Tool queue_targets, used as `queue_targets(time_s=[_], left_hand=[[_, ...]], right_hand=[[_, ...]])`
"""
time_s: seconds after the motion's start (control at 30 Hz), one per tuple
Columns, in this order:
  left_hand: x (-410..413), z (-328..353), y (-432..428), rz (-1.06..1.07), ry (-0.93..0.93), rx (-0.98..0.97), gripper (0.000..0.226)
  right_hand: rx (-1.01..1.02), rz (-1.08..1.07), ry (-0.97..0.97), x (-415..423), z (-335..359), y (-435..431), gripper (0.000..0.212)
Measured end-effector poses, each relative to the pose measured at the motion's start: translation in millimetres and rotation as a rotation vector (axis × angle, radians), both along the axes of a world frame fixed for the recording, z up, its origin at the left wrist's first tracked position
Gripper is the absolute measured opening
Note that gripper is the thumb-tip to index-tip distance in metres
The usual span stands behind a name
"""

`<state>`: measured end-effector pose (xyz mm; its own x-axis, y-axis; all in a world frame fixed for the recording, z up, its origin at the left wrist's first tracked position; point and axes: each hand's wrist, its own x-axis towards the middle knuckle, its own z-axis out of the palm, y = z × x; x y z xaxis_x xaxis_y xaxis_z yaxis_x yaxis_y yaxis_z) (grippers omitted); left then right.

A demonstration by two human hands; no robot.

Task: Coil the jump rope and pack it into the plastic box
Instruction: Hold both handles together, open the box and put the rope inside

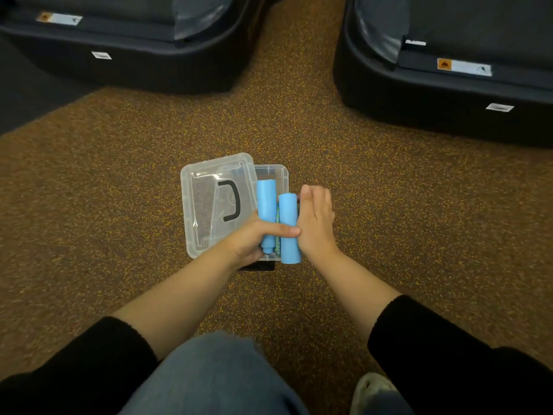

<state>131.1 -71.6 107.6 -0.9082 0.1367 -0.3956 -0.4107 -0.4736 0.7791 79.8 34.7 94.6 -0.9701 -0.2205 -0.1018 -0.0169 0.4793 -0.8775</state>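
A clear plastic box [281, 172] stands on the speckled floor in the middle of the view. Its clear lid [209, 202], with a black handle, lies askew over the box's left part. Two light blue foam handles of the jump rope [288, 223] lie side by side over the box's open right part, with a bit of coiled rope showing between them. My left hand [254, 238] grips the near ends of the handles, its thumb across both. My right hand [315, 217] lies flat against the right handle's side, fingers straight. Most of the rope is hidden.
Two large black machine bases stand at the far left [125, 55] and far right [449, 94], with a strip of brown speckled floor [293, 85] between them. My knee in jeans [215, 375] and a shoe [371, 387] are at the bottom edge.
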Motion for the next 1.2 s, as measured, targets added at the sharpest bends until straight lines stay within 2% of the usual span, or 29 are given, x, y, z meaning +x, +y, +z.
queue_targets(time_s=[0.1,0.17,0.3,0.43,0.53,0.63,0.73,0.83,0.9,0.97,1.13,1.2], left_hand=[[-0.8,-3.9,-4.9,0.042,-0.002,0.008,0.049],[1.3,-7.0,-10.6,0.087,-0.007,0.046,0.052],[9.9,-15.4,-23.6,0.159,0.013,0.293,0.073],[15.1,-20.2,-31.4,0.152,0.084,0.56,0.062],[15.2,-19.4,-33.0,0.112,0.113,0.651,0.057],[12.6,-17.5,-32.1,0.164,0.083,0.555,0.063],[9.5,-14.6,-30.5,0.269,0.057,0.382,0.073],[6.2,-11.3,-28.1,0.37,0.029,0.242,0.063],[3.0,-7.6,-26.3,0.418,0.021,0.193,0.053],[-0.4,-5.7,-26.3,0.468,0.0,0.14,0.047],[-2.6,-4.8,-20.1,0.519,-0.063,0.065,0.029],[-3.5,-4.0,-16.1,0.504,-0.067,0.014,0.026]], right_hand=[[-0.152,-0.036,-0.114,0.4,-2.8,-1.4,0.033],[-0.178,-0.073,-0.157,-2.7,-6.5,1.8,0.032],[-0.188,-0.128,-0.247,-9.9,-24.6,12.9,0.024],[-0.163,-0.156,-0.328,-10.4,-32.4,22.4,0.017],[-0.194,-0.146,-0.371,-10.0,-28.9,27.2,0.013],[-0.352,-0.077,-0.4,-8.1,-15.2,26.7,0.017],[-0.508,0.058,-0.342,-4.7,2.9,17.4,0.014],[-0.592,0.144,-0.35,3.0,18.9,3.3,0.004],[-0.626,0.138,-0.358,9.9,21.0,-2.1,0.015],[-0.582,0.093,-0.291,16.4,17.8,-3.4,0.024],[-0.221,0.142,-0.085,32.1,15.1,-5.2,0.058],[-0.17,0.143,-0.059,31.4,13.6,-5.5,0.061]])
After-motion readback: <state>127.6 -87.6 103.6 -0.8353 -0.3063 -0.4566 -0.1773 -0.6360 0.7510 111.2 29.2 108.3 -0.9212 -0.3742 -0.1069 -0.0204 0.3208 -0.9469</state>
